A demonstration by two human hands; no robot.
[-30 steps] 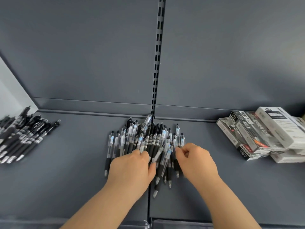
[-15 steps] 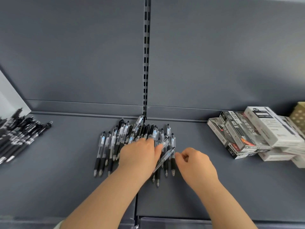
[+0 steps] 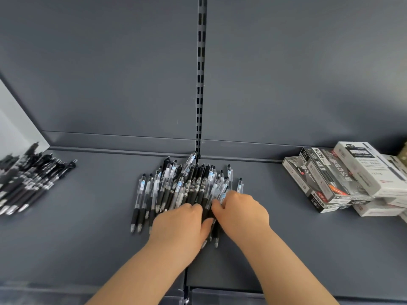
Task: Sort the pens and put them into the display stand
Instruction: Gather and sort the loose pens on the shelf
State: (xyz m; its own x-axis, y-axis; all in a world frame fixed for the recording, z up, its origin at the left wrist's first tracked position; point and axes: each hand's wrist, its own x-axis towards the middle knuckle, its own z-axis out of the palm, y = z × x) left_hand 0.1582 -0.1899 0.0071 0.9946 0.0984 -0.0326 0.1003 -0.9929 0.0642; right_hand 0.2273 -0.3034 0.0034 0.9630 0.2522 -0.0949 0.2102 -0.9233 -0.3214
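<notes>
A heap of pens [image 3: 187, 181], some with clear barrels and some black, lies mid-shelf on the grey display stand [image 3: 88, 216], against the back panel's slotted upright. My left hand [image 3: 182, 223] lies palm down on the near end of the heap, its thumb hooked round a bundle of black pens. My right hand [image 3: 241, 211] is beside it, almost touching, with its fingers curled down onto the clear pens at the heap's right side. The pen tips under both hands are hidden.
A separate pile of all-black pens [image 3: 26, 183] lies at the shelf's left end beside a white side panel [image 3: 13, 128]. Stacked pen boxes [image 3: 341, 179], black and white, sit at the right end. The shelf's front lip [image 3: 220, 293] runs below my forearms.
My right hand has moved forward and left onto the heap, closing the gap to my left hand. My left hand has slid back toward the pens' near ends.
</notes>
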